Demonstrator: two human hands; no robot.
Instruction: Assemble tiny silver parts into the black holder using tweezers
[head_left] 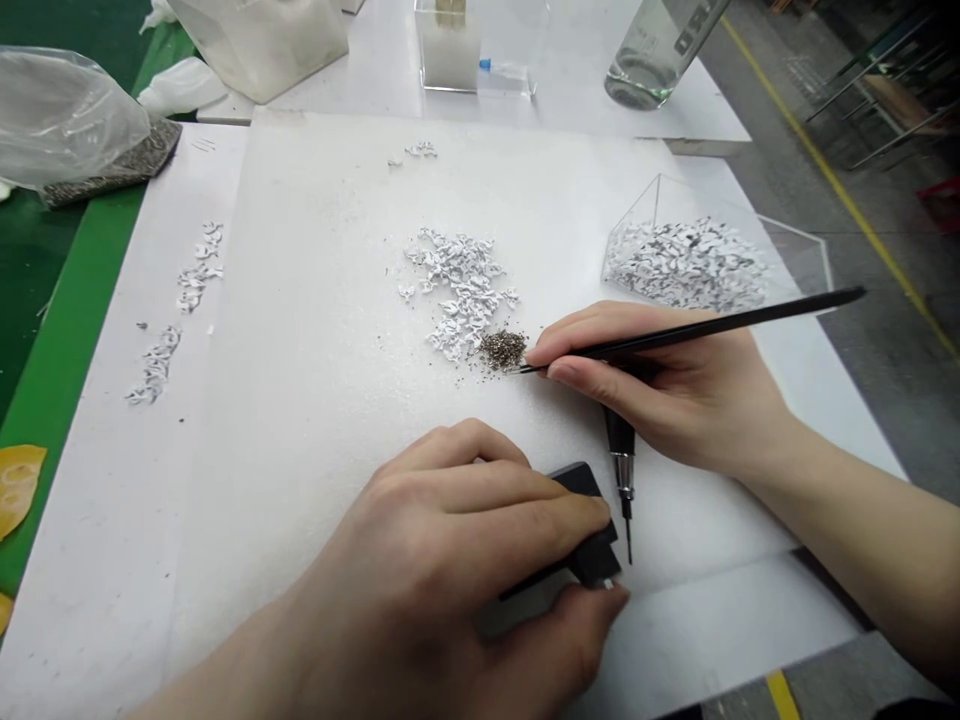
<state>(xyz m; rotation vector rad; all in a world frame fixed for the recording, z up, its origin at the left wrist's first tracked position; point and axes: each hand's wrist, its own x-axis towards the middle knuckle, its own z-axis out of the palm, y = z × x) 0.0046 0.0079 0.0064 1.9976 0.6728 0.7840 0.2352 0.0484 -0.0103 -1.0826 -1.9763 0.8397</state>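
Slim black stylus (720, 335), long axis slanting across the white board (300, 480), tip aimed down-left, just beside a dark granule heap (502, 350); pinched between the fingers (570, 340) of the right hand (645, 390). Left hand (465, 530) closed around a black block (592, 530), near the board's lower edge.

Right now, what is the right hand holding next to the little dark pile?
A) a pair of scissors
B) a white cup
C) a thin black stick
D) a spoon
C. The right hand pinches a thin black stick in its fingers, and the tip ends right by the little dark pile.
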